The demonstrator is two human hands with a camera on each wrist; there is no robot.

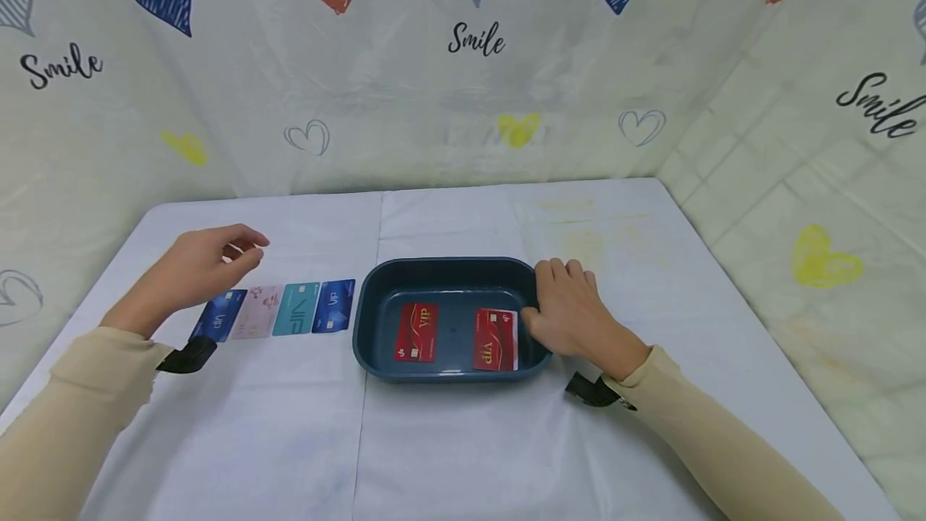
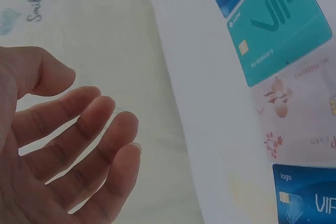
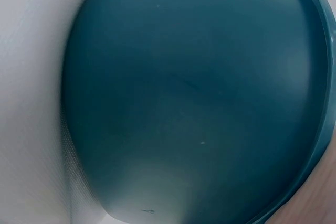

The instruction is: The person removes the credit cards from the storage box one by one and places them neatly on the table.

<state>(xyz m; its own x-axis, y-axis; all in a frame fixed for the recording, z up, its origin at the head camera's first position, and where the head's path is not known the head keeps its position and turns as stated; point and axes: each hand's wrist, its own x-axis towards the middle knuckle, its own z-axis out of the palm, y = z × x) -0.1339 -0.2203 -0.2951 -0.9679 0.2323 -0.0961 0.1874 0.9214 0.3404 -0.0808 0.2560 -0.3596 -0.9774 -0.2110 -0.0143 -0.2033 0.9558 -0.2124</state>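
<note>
At the tray's right end, my right hand (image 1: 575, 308) grips the rim, with the thumb on the inner side. The dark teal plastic tray (image 1: 452, 264) holds two red VIP cards, one left of centre (image 1: 415, 332) and one at the right (image 1: 495, 340). Above the table at the left, my left hand (image 1: 213, 260) hangs with loosely bent fingers and nothing in it. Just below and right of it lies a row of cards: a blue card (image 1: 219, 316), a pink flowered card (image 1: 256, 312), a teal VIP card (image 2: 281, 27) and another blue card (image 1: 334, 306).
A white cloth (image 1: 448, 449) with a fold line covers the table. Behind and beside it hangs a pale curtain (image 1: 405, 87) printed with hearts and "Smile". A black wrist strap (image 1: 190, 356) shows under the left sleeve, and another (image 1: 593, 391) by the right one.
</note>
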